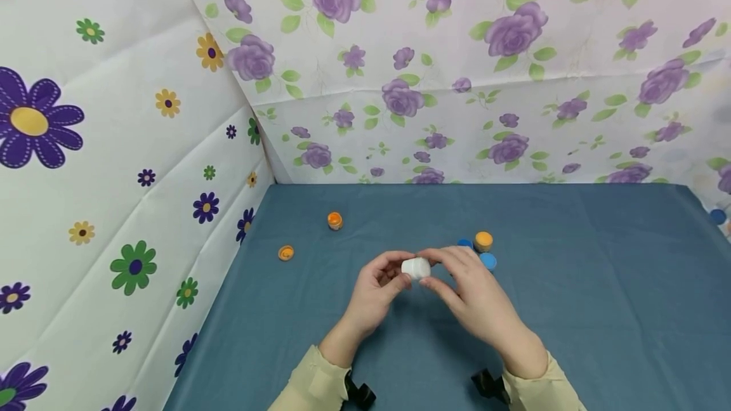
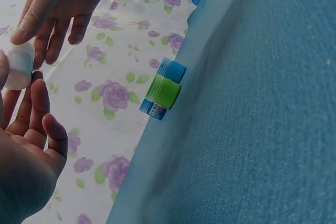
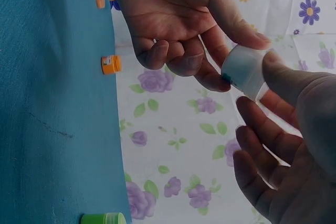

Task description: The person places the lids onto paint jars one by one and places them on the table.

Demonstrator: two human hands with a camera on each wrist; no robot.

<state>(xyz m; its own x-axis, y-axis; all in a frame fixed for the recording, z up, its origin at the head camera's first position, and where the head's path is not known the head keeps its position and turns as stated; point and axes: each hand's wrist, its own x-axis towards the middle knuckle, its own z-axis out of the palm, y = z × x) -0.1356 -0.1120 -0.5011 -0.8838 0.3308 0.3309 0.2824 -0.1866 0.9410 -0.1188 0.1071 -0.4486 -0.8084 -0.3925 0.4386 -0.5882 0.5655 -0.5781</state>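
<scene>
A small white paint jar point(image 1: 415, 268) is held on its side between my two hands above the blue cloth. My left hand point(image 1: 371, 293) pinches one end with thumb and fingertips. At the other end, my right hand point(image 1: 480, 300) pinches it between thumb and fingers. In the right wrist view, the white jar point(image 3: 245, 69) has a dark teal spot on its side, close to a left fingertip. Its remaining fingers point(image 3: 262, 135) on the right hand are loosely bent below it.
An orange jar point(image 1: 335, 221) stands at the back left, with an orange lid point(image 1: 286, 253) lying nearer. Behind my right hand are a yellow-orange-topped jar point(image 1: 483, 241) and blue lids point(image 1: 488, 262). In the left wrist view, a green-lidded jar point(image 2: 167, 94) stands between blue ones.
</scene>
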